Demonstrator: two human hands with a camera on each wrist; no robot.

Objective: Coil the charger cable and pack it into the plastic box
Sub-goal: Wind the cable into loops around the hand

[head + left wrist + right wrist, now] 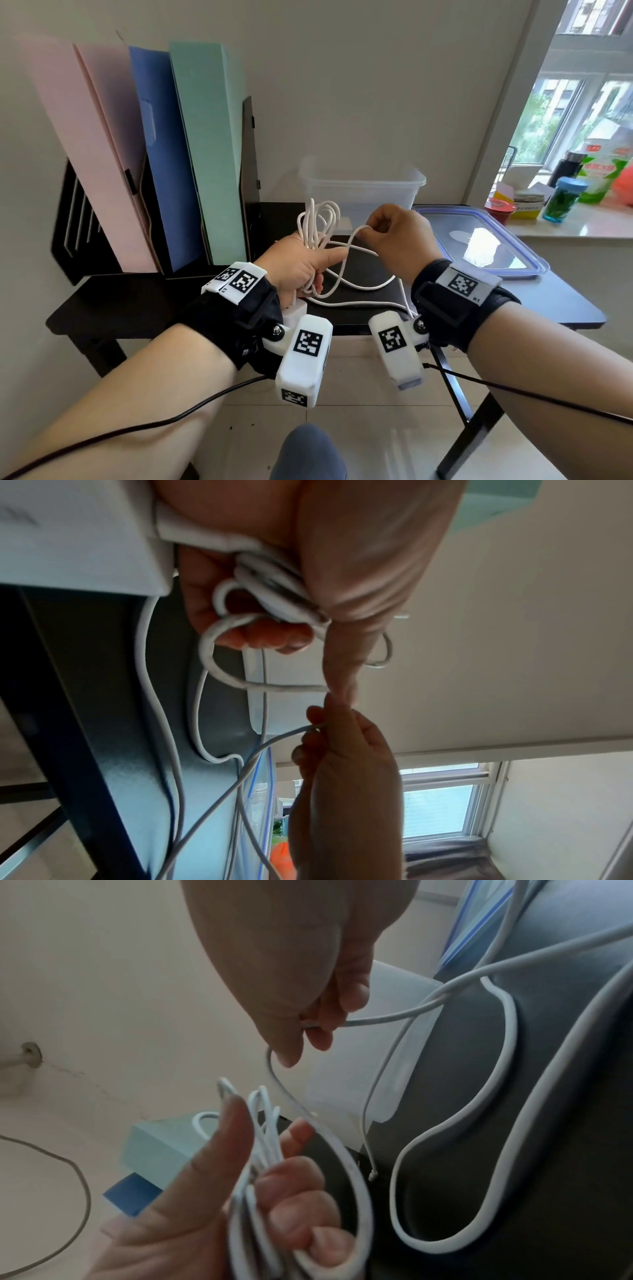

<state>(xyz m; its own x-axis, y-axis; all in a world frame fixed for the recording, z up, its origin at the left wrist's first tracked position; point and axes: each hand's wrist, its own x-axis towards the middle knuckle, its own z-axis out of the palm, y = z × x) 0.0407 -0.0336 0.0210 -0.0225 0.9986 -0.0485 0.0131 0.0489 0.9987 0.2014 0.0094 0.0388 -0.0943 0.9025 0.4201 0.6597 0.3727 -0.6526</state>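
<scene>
My left hand [301, 263] grips a bundle of white charger cable [318, 219] loops, its fingers curled round the strands [274, 599] with the thumb stretched out to the right. The white charger block [294, 310] hangs below that hand. My right hand [394, 236] pinches a single strand of the cable [377, 1019] between thumb and fingertips, just right of the bundle. Loose cable [359, 287] trails in curves over the dark table [154, 301]. The clear plastic box [363, 192] stands open behind both hands.
The box lid [486, 243], clear with a blue rim, lies on the table to the right. Upright pink, blue and green folders [191, 150] fill a black rack at the back left. Bottles and jars [565, 198] crowd the windowsill on the right.
</scene>
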